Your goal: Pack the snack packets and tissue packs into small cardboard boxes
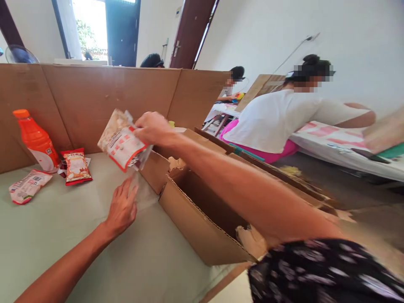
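My right hand (154,127) grips the upper right edge of a snack packet (121,141) with a red and white label and a pale, nut-like pattern. The packet hangs tilted above the table, and clear plastic shows at its lower right. Below it, my left hand (123,206) is stretched out with the fingers extended and nothing visibly held. Its fingertips are close to the clear plastic; whether they touch it I cannot tell. Under my right forearm stands an open cardboard box (192,219), its inside dark and partly hidden.
On the green tabletop (78,235) at left stand an orange bottle (38,141), a red and white snack bag (76,167) and a pink and white packet (29,186). A cardboard screen (110,97) borders the back. At right, a person in white (268,120) leans over another table.
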